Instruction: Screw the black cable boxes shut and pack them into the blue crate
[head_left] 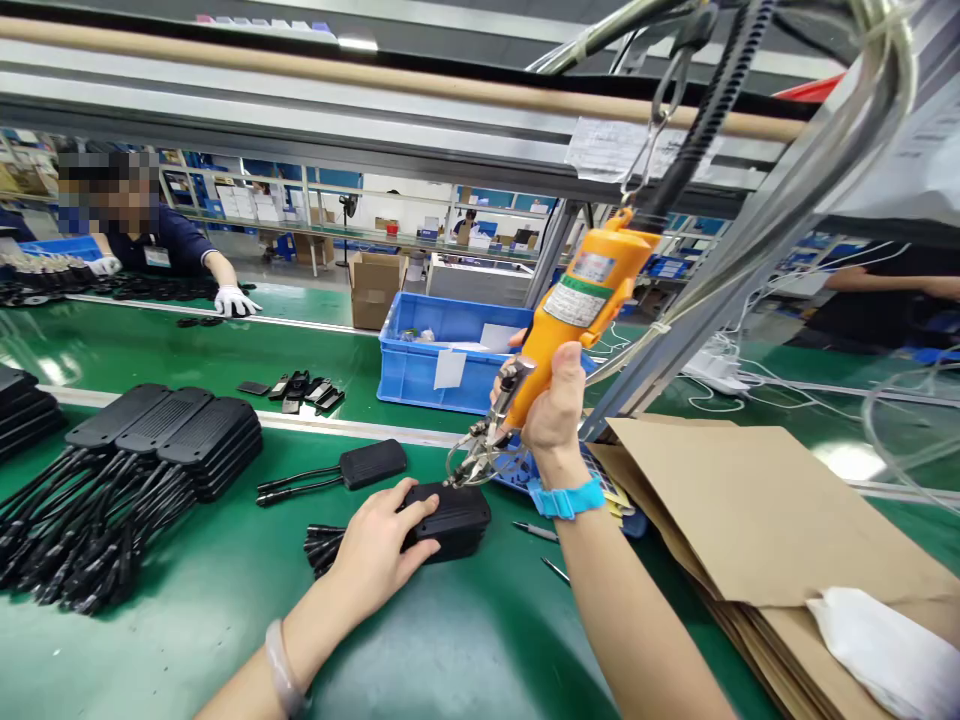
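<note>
My right hand (551, 405) is wrapped around an orange electric screwdriver (585, 285) that hangs from a metal hook. Its tilted tip meets the top of a black plastic case (461, 508), near the far edge. With thumb and fingers, my left hand (386, 540) grips the left part of this case, which lies on a small stack of similar ones. Short black cables (322, 545) stick out on the left, partly behind my left hand. Just beyond lies a single black case with two cables (373, 463).
Stacked black cases (210, 435) with cables lie at left. Small black parts (307, 390) and a blue bin (420, 365) are farther back. Cardboard sheets (750, 500) lie at right, by a metal post (652, 370). Across the bench, a co-worker's gloved hand (236, 301) touches black parts.
</note>
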